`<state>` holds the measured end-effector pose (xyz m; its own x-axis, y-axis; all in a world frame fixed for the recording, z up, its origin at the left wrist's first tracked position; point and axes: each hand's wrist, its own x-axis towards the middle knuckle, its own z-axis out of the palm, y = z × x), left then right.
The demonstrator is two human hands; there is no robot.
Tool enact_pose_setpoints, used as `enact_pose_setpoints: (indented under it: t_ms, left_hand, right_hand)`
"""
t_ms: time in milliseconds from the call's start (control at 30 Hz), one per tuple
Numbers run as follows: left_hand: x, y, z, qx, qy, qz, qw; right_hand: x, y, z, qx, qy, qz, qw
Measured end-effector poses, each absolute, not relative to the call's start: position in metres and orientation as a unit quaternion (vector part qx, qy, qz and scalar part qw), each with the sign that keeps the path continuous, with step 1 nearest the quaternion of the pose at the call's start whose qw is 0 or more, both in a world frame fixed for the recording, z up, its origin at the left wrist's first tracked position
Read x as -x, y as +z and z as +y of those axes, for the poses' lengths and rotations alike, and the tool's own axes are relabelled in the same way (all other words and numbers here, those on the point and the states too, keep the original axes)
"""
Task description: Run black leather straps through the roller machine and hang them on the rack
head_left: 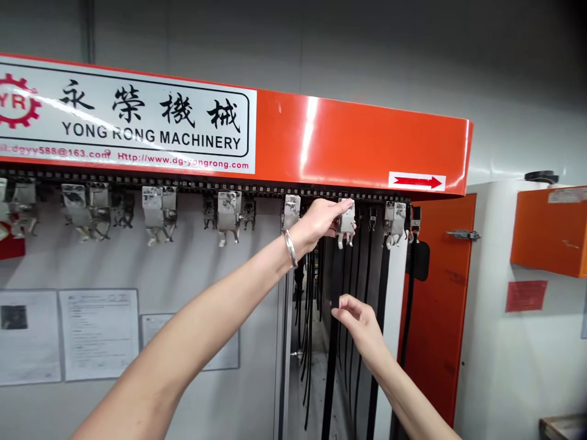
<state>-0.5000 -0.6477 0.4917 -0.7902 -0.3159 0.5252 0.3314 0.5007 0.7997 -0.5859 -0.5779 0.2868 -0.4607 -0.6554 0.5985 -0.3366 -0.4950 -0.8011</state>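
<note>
Up at the rail, my left hand [318, 221], with a bangle on its wrist, is closed around a metal clip [347, 221]. From under this clip a broad black strap [331, 366] hangs down. Lower down, my right hand [360, 321] has its thumb and forefinger curled together at the strap, which passes between or just behind the fingertips. The other fingers of that hand are folded and partly hidden. Another metal clip [292, 211] hangs just left of my left wrist, and a further clip [395, 223] is to the right.
An orange machine cover [358, 140] with a red arrow pointing right runs above the chain of clips. Thin black strips [308, 342] hang inside the opening. Paper sheets [98, 333] are fixed to the white panel. An orange door [435, 318] stands at the right.
</note>
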Motion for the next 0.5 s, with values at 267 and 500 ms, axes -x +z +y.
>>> enact_pose_setpoints:
  t_ms: [267, 500]
  left_hand:
    - [0.496, 0.474, -0.651, 0.018, -0.477, -0.815, 0.329]
    - [0.495, 0.429, -0.669, -0.055, -0.356, -0.833, 0.419]
  right_hand:
    - [0.589, 0.287, -0.582, 0.497, -0.705, 0.494, 0.109]
    - [0.585, 0.287, -0.584, 0.47, -0.72, 0.497, 0.116]
